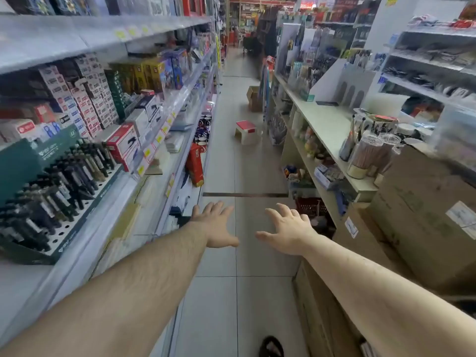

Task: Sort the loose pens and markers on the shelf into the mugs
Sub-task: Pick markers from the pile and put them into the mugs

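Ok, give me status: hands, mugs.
Left hand and right hand open, empty, over aisle. Patterned ceramic mugs on right shelf, untouched. Nothing blocking.

Light: bright, even, shop interior glowing brightest at the far aisle end.
Shadows: lying soft and faint on the floor tiles [260, 176].
Distortion: wide-angle bending the shelves [108, 37] at both edges.
Blur: smearing far goods and right edge.

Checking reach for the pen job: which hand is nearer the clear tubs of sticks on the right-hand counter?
Right. The right hand hangs open over the aisle floor, below and left of the tubs; the left hand is farther left, near the opposite shelves.
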The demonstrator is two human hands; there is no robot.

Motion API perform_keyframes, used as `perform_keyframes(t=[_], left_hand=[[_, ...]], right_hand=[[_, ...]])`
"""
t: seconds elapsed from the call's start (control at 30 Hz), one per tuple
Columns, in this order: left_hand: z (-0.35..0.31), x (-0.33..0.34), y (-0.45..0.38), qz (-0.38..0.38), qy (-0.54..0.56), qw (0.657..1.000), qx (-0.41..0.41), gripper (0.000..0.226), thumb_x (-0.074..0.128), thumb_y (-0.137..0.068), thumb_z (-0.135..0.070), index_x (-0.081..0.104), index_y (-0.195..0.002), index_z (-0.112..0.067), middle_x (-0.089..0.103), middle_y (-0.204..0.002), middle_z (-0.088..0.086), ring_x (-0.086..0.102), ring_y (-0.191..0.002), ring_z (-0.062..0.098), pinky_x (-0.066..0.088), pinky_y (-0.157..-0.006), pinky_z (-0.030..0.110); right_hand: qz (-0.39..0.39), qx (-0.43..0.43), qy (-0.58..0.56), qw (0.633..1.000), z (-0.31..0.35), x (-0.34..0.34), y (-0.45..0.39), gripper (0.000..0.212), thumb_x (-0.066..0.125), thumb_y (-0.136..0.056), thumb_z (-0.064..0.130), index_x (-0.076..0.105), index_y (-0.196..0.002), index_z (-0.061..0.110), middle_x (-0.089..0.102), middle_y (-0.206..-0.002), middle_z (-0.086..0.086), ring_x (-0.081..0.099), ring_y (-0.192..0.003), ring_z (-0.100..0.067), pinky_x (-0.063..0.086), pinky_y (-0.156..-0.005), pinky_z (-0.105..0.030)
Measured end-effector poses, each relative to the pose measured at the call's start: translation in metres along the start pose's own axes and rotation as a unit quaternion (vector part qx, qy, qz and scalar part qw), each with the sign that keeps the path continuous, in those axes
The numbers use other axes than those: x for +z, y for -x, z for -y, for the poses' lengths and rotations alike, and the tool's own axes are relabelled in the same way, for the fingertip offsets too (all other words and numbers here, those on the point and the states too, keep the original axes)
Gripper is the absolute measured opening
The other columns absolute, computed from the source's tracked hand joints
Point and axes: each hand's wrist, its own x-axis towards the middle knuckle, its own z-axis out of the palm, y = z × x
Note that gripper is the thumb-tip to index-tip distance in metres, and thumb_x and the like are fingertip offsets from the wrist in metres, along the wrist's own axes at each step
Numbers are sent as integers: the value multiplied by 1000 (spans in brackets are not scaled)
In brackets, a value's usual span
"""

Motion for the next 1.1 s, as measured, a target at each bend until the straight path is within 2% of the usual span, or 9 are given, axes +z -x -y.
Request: perform_keyframes(t=[0.27,0.43,0.6,0.67,0.87,1.1], left_hand=[[-34,-52,-173,27,-1,999,-38,102,54,-75,-68,4,-155,-30,0,-164,-1,0,-150,21,3,-118,54],[-31,-92,-273,11,67,996,-58,102,53,-75,-67,4,-156,-30,2,-164,-4,4,-150,20,6,-118,53],[6,-115,-370,13,79,993,-87,101,53,-75,-67,6,-155,-29,9,-162,-3,10,-148,21,11,-116,52],[25,-130,-414,12,88,992,-88,99,54,-76,-65,5,-155,-29,7,-162,-2,8,-148,22,8,-117,53],[90,-187,-577,-7,116,990,-82,99,52,-73,-65,7,-154,-31,12,-160,-4,12,-147,20,12,-115,49],[135,-255,-745,10,125,987,-96,96,55,-77,-61,7,-154,-30,14,-160,-2,15,-146,23,13,-114,50]], right_hand=[[17,-9,-42,999,-99,-44,-163,80,39,-88,72,21,-153,30,12,-162,-5,18,-146,-31,15,-117,-48],[18,-11,-29,999,-142,-83,-269,78,41,-87,73,25,-151,30,17,-160,-4,21,-145,-30,18,-117,-48],[40,-29,-8,999,-154,-109,-380,77,41,-87,72,26,-150,31,19,-159,-5,22,-144,-31,18,-116,-49],[37,-35,-3,999,-154,-122,-432,77,41,-87,72,26,-150,31,19,-159,-4,22,-143,-30,18,-115,-48],[37,-36,-1,999,-146,-167,-596,78,43,-85,71,26,-151,32,18,-160,-2,21,-144,-28,16,-115,-46],[33,-59,-7,998,-158,-231,-766,74,43,-90,68,26,-152,32,19,-160,0,21,-144,-27,16,-117,-44]])
